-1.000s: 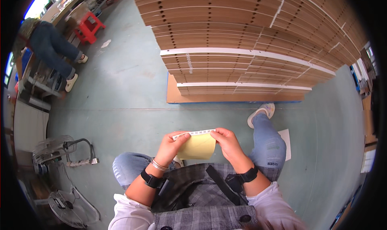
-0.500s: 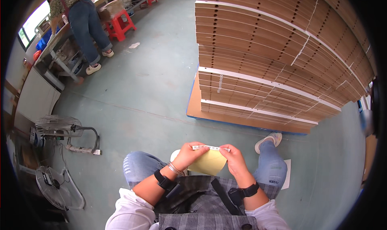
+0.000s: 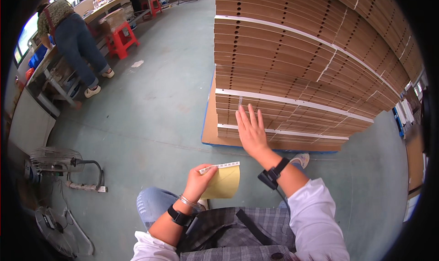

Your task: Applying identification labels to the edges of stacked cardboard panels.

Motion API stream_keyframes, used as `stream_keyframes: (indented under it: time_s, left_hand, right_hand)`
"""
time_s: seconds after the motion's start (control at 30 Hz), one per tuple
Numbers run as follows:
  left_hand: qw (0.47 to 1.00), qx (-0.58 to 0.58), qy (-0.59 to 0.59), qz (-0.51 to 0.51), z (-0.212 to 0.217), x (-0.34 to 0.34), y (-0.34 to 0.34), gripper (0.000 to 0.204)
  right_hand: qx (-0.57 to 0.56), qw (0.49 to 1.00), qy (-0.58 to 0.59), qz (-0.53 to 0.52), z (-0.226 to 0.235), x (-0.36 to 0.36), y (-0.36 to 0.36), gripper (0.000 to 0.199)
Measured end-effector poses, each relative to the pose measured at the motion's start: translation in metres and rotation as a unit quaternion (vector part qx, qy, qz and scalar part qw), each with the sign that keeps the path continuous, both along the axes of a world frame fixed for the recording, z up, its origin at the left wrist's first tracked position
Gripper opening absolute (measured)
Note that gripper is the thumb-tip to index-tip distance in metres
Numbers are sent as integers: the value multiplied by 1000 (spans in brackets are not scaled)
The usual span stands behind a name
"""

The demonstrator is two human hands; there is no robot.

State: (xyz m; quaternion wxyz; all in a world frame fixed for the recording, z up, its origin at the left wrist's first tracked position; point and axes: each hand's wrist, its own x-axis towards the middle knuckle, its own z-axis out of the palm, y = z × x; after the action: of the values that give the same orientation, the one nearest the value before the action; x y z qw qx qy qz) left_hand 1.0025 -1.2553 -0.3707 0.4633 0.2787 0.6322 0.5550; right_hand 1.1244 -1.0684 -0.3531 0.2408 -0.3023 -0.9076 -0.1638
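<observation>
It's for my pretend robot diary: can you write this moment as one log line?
left hand: holds yellow sheet with white strip | right hand: empty, open, by cardboard stack, contact unclear

In front of the right hand, the tall stack of brown cardboard blocks the way. A hand could pass between this stack and the yellow sheet, or leftward, up to the wire fan.
</observation>
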Motion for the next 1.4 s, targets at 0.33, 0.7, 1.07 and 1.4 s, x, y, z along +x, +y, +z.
stream_keyframes:
  time_s: [0.33,0.7,1.07,1.4]
  left_hand:
    - [999,-16,21,24,-6,-19,-6,21]
    - [999,-32,-14,10,3,-17,-7,21]
    - [1000,-29,-4,0,1,-15,-9,21]
    - [999,-32,-5,2,2,-12,-8,21]
  right_hand:
    - [119,981,-146,-40,-6,-3,44,51]
    - [115,986,-124,-6,-15,-1,35,48]
    - [64,986,-132,-73,-22,11,33,52]
    - [94,979,-168,-72,-20,5,38,50]
